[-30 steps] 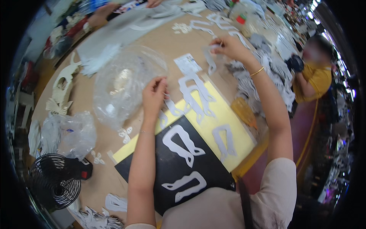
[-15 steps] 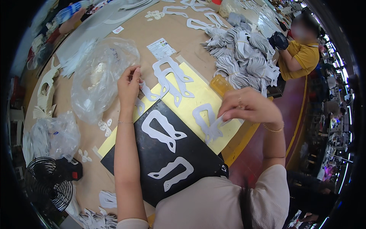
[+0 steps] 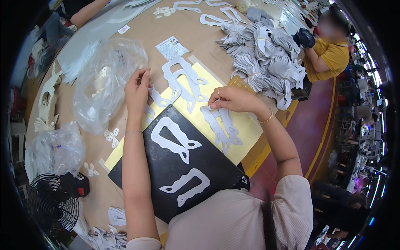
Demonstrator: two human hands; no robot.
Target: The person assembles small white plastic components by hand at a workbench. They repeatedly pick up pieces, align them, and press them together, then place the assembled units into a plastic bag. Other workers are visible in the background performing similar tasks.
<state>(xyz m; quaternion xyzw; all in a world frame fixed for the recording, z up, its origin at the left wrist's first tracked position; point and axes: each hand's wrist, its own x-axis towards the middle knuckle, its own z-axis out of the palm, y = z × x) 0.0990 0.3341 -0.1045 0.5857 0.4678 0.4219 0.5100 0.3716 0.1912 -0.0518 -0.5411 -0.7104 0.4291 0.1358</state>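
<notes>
On the yellow sheet (image 3: 246, 135), the fingers of my right hand (image 3: 235, 99) pinch the upper end of a white U-shaped cut piece (image 3: 217, 125). Its two legs lie toward me. At the yellow sheet's far left edge my left hand (image 3: 138, 89) is closed, fingertips pressed together; what they hold, if anything, is hidden. Beside it rest more U-shaped pieces (image 3: 170, 73), overlapping one another. Nearer to me, a black board (image 3: 166, 166) covers part of the sheet and carries two further white pieces (image 3: 196, 183), lying flat and apart.
Bundled grey-white pieces (image 3: 266, 58) are heaped at the far right, by a yellow block (image 3: 241, 84). Clear plastic bags (image 3: 93, 100) and a black fan (image 3: 54, 202) stand left. A printed label (image 3: 171, 48) lies beyond the sheet. A person in yellow (image 3: 327, 58) works at right.
My right hand has moved left and away from me, from the yellow sheet's right side to the white piece's upper end. That piece's legs now point nearer to me. My left hand has barely moved.
</notes>
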